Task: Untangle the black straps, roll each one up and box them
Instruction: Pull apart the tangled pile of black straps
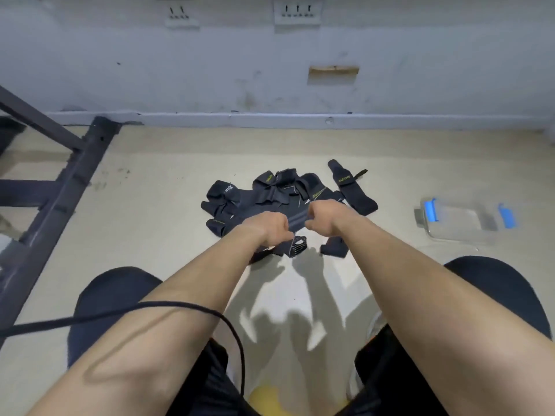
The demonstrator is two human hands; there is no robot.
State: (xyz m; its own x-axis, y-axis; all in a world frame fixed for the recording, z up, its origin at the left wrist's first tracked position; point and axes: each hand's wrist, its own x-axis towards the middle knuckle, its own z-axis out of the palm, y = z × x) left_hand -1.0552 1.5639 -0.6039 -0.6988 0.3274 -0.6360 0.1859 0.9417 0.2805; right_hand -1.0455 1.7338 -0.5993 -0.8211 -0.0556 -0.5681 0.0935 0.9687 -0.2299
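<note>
- The left hand [271, 228] and right hand [322, 219] are both clenched on one black strap [298, 219], held short between them. Its tail hangs below the left hand.
- Just beyond them, the tangled pile of straps [270, 193] lies on the floor [168, 223].
- A clear box [462, 225] with blue latches sits to the right, well apart from the pile.

Plain, sparsely furnished indoor room, scuffed white wall [120, 70] with a skirting board [300, 120], wall sockets [297, 13] above, beige floor [168, 175], dark metal frame [75, 175] at left
</note>
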